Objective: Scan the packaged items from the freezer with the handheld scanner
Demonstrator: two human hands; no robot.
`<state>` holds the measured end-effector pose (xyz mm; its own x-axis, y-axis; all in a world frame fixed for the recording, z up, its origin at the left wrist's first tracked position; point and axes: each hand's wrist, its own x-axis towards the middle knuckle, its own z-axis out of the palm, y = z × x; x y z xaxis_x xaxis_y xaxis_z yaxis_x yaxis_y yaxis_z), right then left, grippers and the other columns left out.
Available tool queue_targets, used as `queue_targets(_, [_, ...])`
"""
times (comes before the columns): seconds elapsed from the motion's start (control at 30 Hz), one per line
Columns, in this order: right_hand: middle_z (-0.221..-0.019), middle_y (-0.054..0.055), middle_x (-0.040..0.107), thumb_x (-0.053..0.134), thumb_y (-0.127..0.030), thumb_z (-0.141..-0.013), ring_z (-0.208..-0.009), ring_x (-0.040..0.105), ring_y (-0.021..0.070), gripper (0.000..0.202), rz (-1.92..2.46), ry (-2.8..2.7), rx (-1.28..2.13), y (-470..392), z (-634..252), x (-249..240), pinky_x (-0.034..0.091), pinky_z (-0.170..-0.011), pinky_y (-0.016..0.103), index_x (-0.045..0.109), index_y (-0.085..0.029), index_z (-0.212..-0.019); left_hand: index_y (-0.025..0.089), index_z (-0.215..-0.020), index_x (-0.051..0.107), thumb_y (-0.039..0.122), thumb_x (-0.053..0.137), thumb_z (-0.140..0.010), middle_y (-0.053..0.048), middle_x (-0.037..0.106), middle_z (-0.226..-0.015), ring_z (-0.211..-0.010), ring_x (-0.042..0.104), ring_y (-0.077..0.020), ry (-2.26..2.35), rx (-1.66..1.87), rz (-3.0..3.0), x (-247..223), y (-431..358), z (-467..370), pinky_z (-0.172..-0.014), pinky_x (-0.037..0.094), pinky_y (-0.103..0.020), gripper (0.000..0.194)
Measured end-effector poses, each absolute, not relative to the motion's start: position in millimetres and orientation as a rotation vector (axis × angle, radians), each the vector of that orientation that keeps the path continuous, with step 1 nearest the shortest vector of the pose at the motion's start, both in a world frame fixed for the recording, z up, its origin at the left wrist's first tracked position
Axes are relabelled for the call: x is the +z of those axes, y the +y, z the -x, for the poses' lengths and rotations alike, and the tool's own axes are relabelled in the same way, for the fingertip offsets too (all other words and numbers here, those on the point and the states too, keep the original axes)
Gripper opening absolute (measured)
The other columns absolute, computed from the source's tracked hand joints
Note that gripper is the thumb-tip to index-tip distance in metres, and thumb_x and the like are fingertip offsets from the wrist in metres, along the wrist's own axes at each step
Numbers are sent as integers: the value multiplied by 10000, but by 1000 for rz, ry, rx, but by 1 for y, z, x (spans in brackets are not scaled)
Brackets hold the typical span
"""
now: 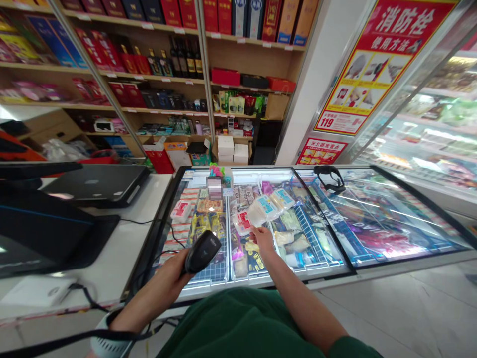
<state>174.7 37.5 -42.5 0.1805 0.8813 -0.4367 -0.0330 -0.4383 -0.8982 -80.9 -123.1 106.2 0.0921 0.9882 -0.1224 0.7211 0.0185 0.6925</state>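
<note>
My left hand (172,271) is wrapped around the handle of a black barcode scanner (203,250), which sits over the freezer's glass top. At the near edge of a clear pack with a red label (244,222), my right hand (263,237) has its fingers pinched together. Two white packs with blue labels, one nearer (266,205) and one farther (283,199), lie just beyond that hand on the glass. Another red-labelled pack (181,211) rests to the left. Bagged foods show in the wire baskets beneath the glass.
A white counter (149,214) with black checkout equipment (44,223) stands at left. The scanner's cable trails across the freezer's left side. A black strap-like object (330,179) lies on the right glass. Stocked shelves (156,77) and cardboard boxes (177,154) stand behind.
</note>
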Motion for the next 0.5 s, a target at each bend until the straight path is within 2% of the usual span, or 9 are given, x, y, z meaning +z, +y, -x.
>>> queue_targets(0.17, [-634, 31, 662, 614, -538, -761, -503, 604, 121, 381, 1643, -854, 1408, 23, -178, -36, 411, -468, 219, 549, -176, -659, 166, -1227, 545, 285, 505, -860, -123, 648, -1201, -1117, 600, -258, 1687, 564, -1735, 112, -122, 82, -985, 448, -377, 388])
queue_targets(0.37, [-644, 41, 682, 687, -359, -729, -494, 607, 126, 217, 1570, -1043, 1737, -11, -160, -28, 406, -472, 212, 610, -163, -678, 179, -1308, 503, 291, 476, -898, -115, 610, -1288, -1204, 556, -247, 1658, 681, -1665, 113, -127, 83, -1045, 414, -380, 425])
queue_targets(0.5, [-649, 46, 694, 696, -295, -738, -483, 613, 128, 153, 1498, -1157, 1963, -12, -123, -25, 400, -462, 203, 632, -158, -718, 156, -1303, 506, 278, 484, -893, -136, 614, -1277, -1187, 567, -255, 1675, 722, -1619, 104, -135, 88, -1032, 429, -390, 429])
